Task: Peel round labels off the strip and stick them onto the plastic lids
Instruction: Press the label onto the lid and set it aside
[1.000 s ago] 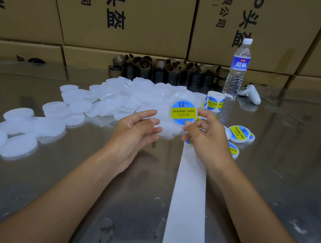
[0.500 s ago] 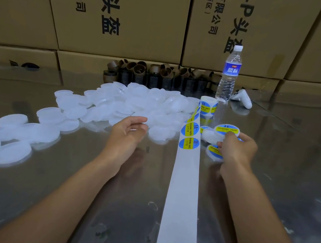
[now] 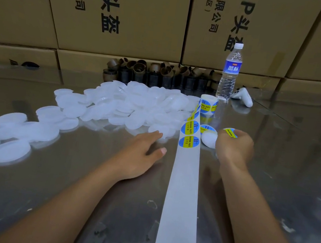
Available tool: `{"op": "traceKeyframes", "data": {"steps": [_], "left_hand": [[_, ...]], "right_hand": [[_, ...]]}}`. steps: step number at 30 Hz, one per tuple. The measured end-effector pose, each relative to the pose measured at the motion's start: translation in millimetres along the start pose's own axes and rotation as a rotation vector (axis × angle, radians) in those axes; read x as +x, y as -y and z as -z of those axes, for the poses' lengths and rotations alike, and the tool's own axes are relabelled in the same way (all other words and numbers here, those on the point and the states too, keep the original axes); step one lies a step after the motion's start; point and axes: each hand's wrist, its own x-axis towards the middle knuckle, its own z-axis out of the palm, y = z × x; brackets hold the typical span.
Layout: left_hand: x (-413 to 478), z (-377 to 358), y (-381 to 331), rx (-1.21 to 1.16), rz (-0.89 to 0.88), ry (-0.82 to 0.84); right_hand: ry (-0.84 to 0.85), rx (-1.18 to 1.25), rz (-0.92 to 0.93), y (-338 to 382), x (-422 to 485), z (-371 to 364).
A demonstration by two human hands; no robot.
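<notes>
A white backing strip (image 3: 181, 195) runs from the label roll (image 3: 208, 107) down to the table's near edge, with blue and yellow round labels (image 3: 189, 142) on its far part. A pile of white plastic lids (image 3: 129, 105) lies left of the strip. My left hand (image 3: 141, 153) rests flat on the table, fingertips at the nearest plain lid (image 3: 164, 131). My right hand (image 3: 234, 146) is right of the strip, fingers curled over a labelled lid (image 3: 229, 132) among the labelled lids (image 3: 205, 129). An upturned white lid (image 3: 209, 139) lies beside that hand.
A water bottle (image 3: 229, 73) and a white controller (image 3: 243, 96) stand behind the roll. Brown cardboard cores (image 3: 161, 74) line the back, with cardboard boxes (image 3: 116, 13) stacked behind them. More lids (image 3: 10, 136) trail off to the left on the metal table (image 3: 292, 169).
My right hand carried the labelled lid from the centre over to the right and set it among the labelled ones. My left hand let go and lowered flat towards the plain lids.
</notes>
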Motion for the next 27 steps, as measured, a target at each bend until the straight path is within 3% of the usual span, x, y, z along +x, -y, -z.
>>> {"op": "traceKeyframes", "data": {"steps": [4, 7, 11, 14, 21, 27], "left_hand": [[0, 0, -1, 0.044, -0.009, -0.032], [-1, 0, 0, 0.099, -0.040, -0.081], [-3, 2, 0, 0.171, -0.066, -0.134], [-4, 5, -1, 0.146, -0.075, -0.217], [-5, 6, -7, -0.001, -0.050, -0.361], [-2, 7, -2, 0.045, 0.027, -0.324]], "right_hand": [[-0.008, -0.025, 0.086, 1, -4, -1], [0.019, -0.027, 0.283, 1, -13, -4], [0.199, -0.087, 0.662, -3, -29, -15], [0.407, -0.226, 0.822, -7, -33, -21], [0.695, -0.560, 0.819, -17, -36, -26], [0.744, -0.594, 0.793, -18, -37, -27]]}}
